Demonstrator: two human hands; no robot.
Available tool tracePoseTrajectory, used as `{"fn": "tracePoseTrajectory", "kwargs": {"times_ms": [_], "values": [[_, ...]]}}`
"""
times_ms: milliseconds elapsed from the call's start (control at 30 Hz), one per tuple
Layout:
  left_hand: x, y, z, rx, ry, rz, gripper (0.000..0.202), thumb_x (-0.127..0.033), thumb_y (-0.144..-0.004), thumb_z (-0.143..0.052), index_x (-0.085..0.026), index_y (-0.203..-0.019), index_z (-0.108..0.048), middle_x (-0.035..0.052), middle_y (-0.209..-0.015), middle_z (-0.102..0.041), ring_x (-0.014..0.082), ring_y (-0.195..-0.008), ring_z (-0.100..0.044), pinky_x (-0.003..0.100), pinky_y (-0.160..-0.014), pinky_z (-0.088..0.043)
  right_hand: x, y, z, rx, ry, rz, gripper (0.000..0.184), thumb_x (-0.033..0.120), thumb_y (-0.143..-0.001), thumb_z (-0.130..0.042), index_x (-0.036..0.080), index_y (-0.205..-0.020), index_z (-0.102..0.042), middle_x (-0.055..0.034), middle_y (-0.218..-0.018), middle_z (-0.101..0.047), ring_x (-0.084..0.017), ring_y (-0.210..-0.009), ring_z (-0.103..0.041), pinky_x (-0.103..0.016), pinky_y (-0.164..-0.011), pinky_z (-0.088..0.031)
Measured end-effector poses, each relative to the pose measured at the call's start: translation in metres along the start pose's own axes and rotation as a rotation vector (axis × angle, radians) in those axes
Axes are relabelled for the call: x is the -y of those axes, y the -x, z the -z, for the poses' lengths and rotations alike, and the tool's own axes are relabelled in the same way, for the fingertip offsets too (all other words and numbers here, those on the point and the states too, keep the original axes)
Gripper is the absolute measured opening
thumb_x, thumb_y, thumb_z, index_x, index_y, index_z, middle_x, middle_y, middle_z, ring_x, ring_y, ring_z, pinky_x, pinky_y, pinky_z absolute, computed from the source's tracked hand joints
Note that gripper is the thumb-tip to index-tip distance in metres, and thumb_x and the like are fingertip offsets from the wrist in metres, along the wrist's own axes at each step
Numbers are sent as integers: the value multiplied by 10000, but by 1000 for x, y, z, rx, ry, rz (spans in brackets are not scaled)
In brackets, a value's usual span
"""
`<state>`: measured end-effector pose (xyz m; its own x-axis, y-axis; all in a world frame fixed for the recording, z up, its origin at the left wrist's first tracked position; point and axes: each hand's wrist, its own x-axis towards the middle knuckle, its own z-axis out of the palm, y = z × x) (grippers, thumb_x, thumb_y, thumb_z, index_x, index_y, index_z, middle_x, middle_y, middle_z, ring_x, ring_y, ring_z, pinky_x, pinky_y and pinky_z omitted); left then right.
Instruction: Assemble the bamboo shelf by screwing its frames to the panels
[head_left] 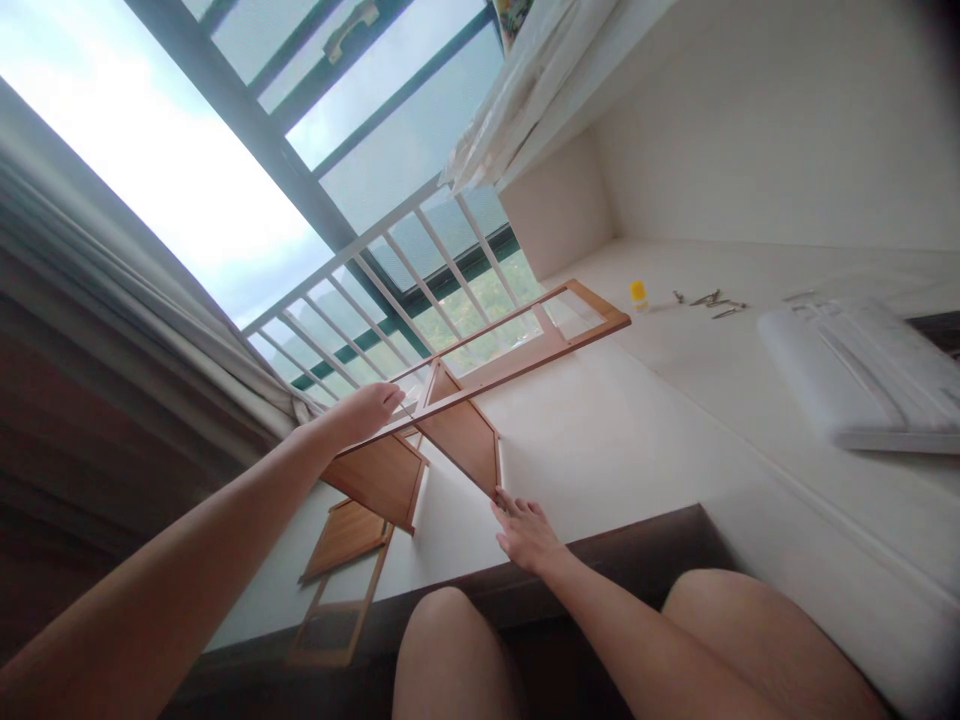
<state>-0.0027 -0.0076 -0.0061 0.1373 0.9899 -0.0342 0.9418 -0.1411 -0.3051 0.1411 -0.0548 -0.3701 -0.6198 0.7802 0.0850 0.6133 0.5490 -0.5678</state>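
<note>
A wooden shelf frame (525, 365) with two long rails stands on the white surface, slanting across the view. Two wooden shelf panels (465, 440) (382, 478) are set against it. My left hand (367, 410) is closed at the near rail, around a thin rod-like tool (406, 408) that looks like a hex key. The tool's tip points at the rail beside the upper panel; whether it sits in a screw I cannot tell. My right hand (525, 530) grips the lower end of that panel, fingertips at its corner.
Another wooden panel and frame piece (341, 540) lie at lower left. A small yellow-topped container (638, 293) and several loose metal screws (716, 300) lie on the white surface (675, 400). A plastic-wrapped package (862, 370) is at right. Curtain (150, 320) and window railing (375, 240) are beyond.
</note>
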Motion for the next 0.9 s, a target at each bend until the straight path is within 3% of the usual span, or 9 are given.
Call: {"fn": "tracePoseTrajectory", "kwargs": {"times_ms": [167, 333, 433, 700, 900], "values": [[-4, 8, 7, 4, -229, 18, 397, -413, -991, -287, -204, -816, -575, 73, -770, -637, 203, -696, -593, 305, -590, -326, -1, 0, -3, -18, 6, 1, 655, 344, -906, -486, 217, -1537, -368, -42, -1672, -116, -321, -1382, -395, -490, -1104, -301], [12, 10, 15, -52, -370, -168, 420, -512, -1007, -279, -267, -1173, -577, 66, -1092, -673, 227, -934, -660, 290, -622, -395, -2, 1, -3, -32, 10, -1, 636, 331, -907, -474, 222, -1527, -385, -42, -1667, -158, -319, -1350, -425, -486, -1089, -313], [30, 5, 18, -30, -430, -286, 440, -549, -1005, -293, -327, -1284, -551, 44, -1179, -651, 221, -1026, -653, 278, -650, -426, -2, 1, -3, -35, 11, -2, 640, 335, -901, -485, 230, -1525, -389, -39, -1669, -148, -318, -1350, -425, -481, -1090, -311], [49, -15, 25, -61, -505, -532, 398, -454, -1027, -310, -308, -1195, -640, 51, -1049, -666, 192, -962, -623, 267, -669, -441, -3, 0, -5, -35, 14, -9, 653, 333, -890, -503, 254, -1527, -381, -14, -1670, -132, -302, -1366, -411, -463, -1103, -301], [50, -23, 26, -62, -488, -603, 344, -414, -1022, -371, -277, -1134, -665, 52, -1075, -675, 175, -965, -610, 254, -703, -447, -3, 0, -5, -41, 16, -9, 650, 322, -883, -502, 253, -1521, -393, -10, -1669, -144, -303, -1345, -428, -465, -1089, -316]]}}
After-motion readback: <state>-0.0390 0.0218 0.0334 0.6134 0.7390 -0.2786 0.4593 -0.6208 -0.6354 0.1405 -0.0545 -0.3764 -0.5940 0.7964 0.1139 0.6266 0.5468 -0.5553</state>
